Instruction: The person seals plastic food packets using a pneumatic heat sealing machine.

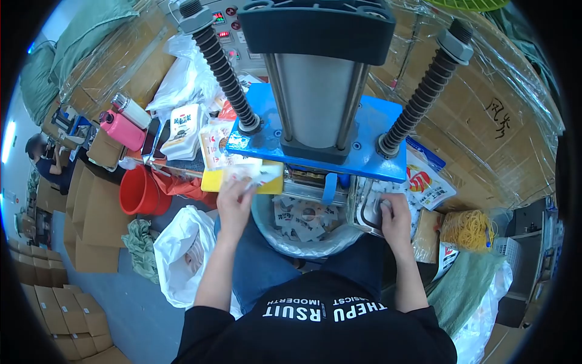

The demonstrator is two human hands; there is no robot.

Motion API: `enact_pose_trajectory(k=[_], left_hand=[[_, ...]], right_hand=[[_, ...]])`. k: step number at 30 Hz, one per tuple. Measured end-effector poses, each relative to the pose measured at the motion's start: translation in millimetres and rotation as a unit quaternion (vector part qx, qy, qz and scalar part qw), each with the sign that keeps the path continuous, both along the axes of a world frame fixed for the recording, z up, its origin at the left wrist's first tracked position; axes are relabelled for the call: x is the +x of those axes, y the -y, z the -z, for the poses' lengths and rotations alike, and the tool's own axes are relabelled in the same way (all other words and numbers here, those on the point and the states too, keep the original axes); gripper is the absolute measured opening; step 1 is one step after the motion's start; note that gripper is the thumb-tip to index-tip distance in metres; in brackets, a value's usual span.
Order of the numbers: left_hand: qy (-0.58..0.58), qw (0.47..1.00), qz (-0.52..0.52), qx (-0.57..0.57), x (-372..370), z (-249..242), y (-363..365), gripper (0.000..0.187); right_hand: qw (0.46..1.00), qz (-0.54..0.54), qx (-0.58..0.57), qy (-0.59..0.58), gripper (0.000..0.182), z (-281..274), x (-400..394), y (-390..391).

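My left hand pinches a small white printed plastic pouch in front of a yellow block. The pouch is blurred. My right hand is closed at the edge of a shiny metal tray-like piece, thumb on top and most fingers hidden. Between the hands stands a press with a blue plate, a grey cylinder and two springs. Below it, a bin lined with clear plastic between my knees holds several printed pouches.
A stack of white pouches, a pink bottle and a red bucket are at left. A white sack stands on the floor. Yellow rubber bands lie at right. Cardboard boxes surround the bench; another person sits far left.
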State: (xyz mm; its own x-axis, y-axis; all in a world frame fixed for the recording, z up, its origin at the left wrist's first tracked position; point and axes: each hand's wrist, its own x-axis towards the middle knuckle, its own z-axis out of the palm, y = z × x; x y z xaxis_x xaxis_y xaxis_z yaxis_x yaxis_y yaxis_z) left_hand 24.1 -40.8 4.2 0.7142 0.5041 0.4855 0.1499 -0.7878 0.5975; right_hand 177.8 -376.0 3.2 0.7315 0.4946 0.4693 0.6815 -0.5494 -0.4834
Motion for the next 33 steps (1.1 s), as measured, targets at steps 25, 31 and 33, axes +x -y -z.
enact_pose_trajectory(k=[25, 31, 33], left_hand=[[-0.248, 0.811, 0.242, -0.472, -14.6, -32.4, 94.2, 0.019], [-0.202, 0.765, 0.195, -0.579, -9.7, -11.9, 91.0, 0.018], [-0.107, 0.730, 0.152, -0.658, 5.2, 3.9, 85.6, 0.018]], right_hand=[[0.907, -0.297, -0.008, -0.300, 0.026, -78.9, -25.3, -53.0], [0.870, -0.145, 0.167, -0.441, 0.042, -50.0, -34.2, -54.1], [0.897, -0.122, 0.140, -0.401, 0.040, -52.5, -19.4, -41.8]])
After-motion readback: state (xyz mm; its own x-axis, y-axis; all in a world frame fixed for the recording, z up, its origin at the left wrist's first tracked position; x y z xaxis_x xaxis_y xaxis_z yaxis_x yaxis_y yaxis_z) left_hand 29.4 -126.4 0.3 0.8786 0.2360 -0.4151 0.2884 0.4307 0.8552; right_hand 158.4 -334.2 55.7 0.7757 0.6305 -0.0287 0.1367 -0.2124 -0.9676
